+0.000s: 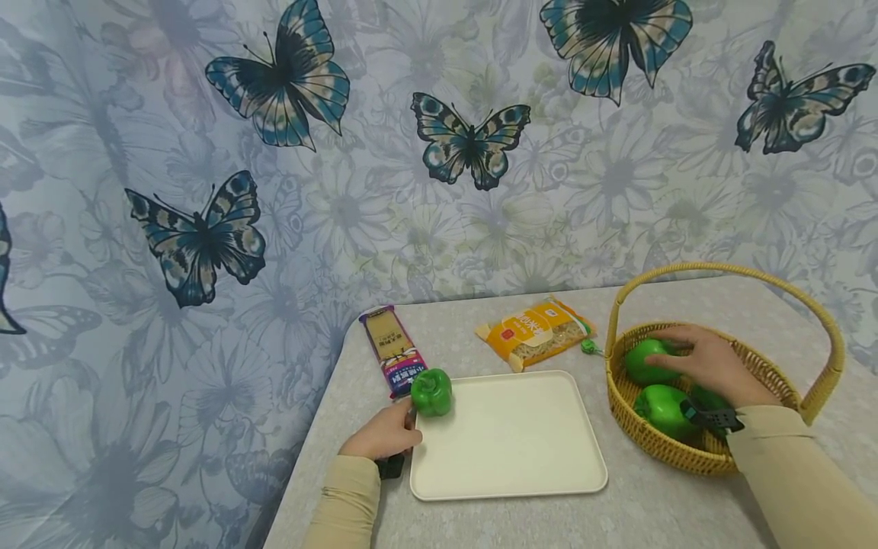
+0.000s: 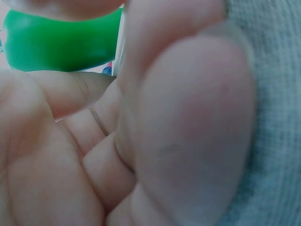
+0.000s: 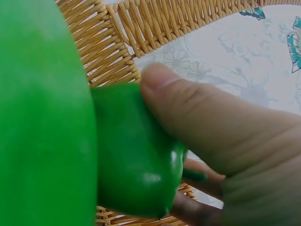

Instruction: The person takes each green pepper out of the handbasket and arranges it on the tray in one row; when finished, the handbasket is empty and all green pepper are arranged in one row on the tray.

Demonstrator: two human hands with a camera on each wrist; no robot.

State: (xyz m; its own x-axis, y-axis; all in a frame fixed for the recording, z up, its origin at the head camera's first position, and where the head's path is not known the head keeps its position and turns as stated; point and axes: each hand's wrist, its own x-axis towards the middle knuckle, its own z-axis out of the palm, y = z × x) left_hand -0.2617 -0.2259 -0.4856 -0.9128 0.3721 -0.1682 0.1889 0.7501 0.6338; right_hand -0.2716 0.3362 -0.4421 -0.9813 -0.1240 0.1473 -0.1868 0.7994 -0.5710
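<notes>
Gripping a green bell pepper (image 1: 641, 367) inside a wicker basket

The held pepper is pinched between the thumb and fingers of the right hand (image 1: 715, 364), in the left part of the basket (image 1: 655, 448); its stem is turned toward the hand. Just beside it, a second pepper (image 1: 661, 410) is seen, and a third (image 1: 710, 396) is partly hidden below the wrist. A dark wrist strap (image 1: 715, 418) is worn over a beige sleeve (image 1: 789, 465). By the left hand (image 1: 384, 433), the left rim of a cream rectangular tray (image 1: 511, 446) is held, with the thumb laid on its edge. On the tray's far left corner, another bell pepper (image 1: 432, 393) is set, close to those fingers. Behind it, a purple noodle packet (image 1: 391, 341) is laid, and farther right a yellow-orange food bag (image 1: 538, 334). Near the basket's handle, a small green ornament (image 1: 589, 347) is seen. The pale tabletop (image 1: 456, 351) is backed by a butterfly-patterned wall covering (image 1: 384, 229).
</notes>
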